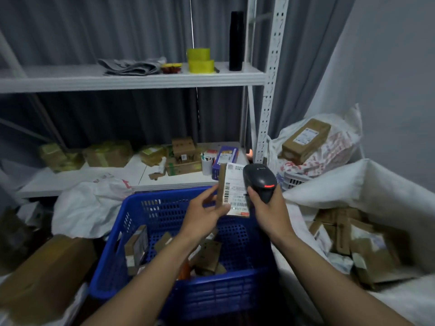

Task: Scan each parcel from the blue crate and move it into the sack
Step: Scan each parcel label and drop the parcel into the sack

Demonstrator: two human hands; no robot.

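My left hand (204,212) holds a small brown parcel (231,189) upright above the blue crate (164,231), its white barcode label facing me. My right hand (267,203) grips a black barcode scanner (260,180) with a red light lit, its head right beside the label. Several small cardboard parcels (207,255) lie in the bottom of the crate. The white sack (353,184) stands open to the right, with several brown parcels (348,238) inside.
A white metal shelf (131,78) stands behind the crate, its lower board loaded with boxes (108,152) and a cup of pens (207,164). Yellow tape rolls (200,60) and a black bottle (236,41) sit above. Another bag with a box (306,140) lies at back right. A large carton (47,274) stands left.
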